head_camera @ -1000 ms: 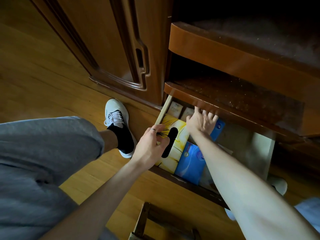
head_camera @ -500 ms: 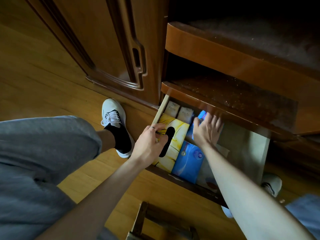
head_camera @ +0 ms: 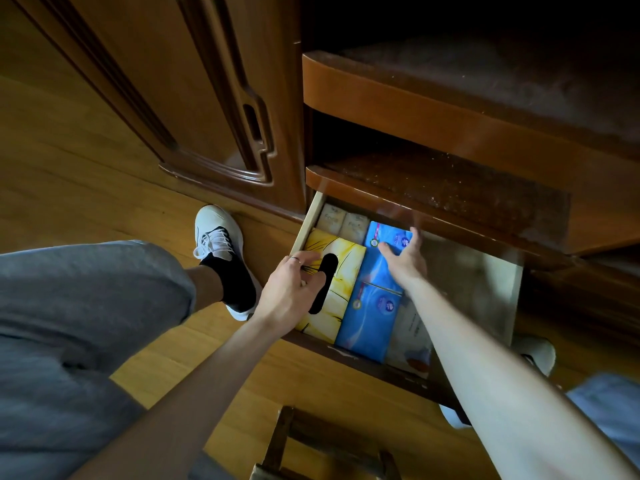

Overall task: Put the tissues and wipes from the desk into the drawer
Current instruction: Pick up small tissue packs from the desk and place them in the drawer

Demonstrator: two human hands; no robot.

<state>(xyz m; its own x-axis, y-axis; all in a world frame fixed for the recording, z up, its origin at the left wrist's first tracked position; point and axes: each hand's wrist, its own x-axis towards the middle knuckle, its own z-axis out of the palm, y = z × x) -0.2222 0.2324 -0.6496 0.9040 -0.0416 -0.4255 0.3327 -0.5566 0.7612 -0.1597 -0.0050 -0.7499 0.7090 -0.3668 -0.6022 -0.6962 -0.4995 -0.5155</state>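
The bottom drawer (head_camera: 502, 299) of the wooden desk stands pulled out. Inside, at its left, lies a yellow tissue box (head_camera: 341, 271) with a black oval slot. My left hand (head_camera: 289, 292) rests on the box's left edge, fingers curled over it. Right of the box lie two blue wipe packs, one at the back (head_camera: 388, 242) and one at the front (head_camera: 369, 320). My right hand (head_camera: 403, 259) lies flat on the back blue pack, fingers spread. Two small beige tissue packs (head_camera: 343, 221) sit at the drawer's back left corner. A pale pack (head_camera: 412, 337) is partly hidden under my right forearm.
Two dusty shelves (head_camera: 450, 188) jut out above the drawer. A closed cabinet door (head_camera: 194, 98) stands to the left. My feet in white shoes (head_camera: 221, 244) are on the wood floor. A wooden stool (head_camera: 311, 445) is at the bottom edge.
My right hand drew back from under the shelf onto the back blue pack, which now lies fully in view. The left hand stayed on the yellow box.
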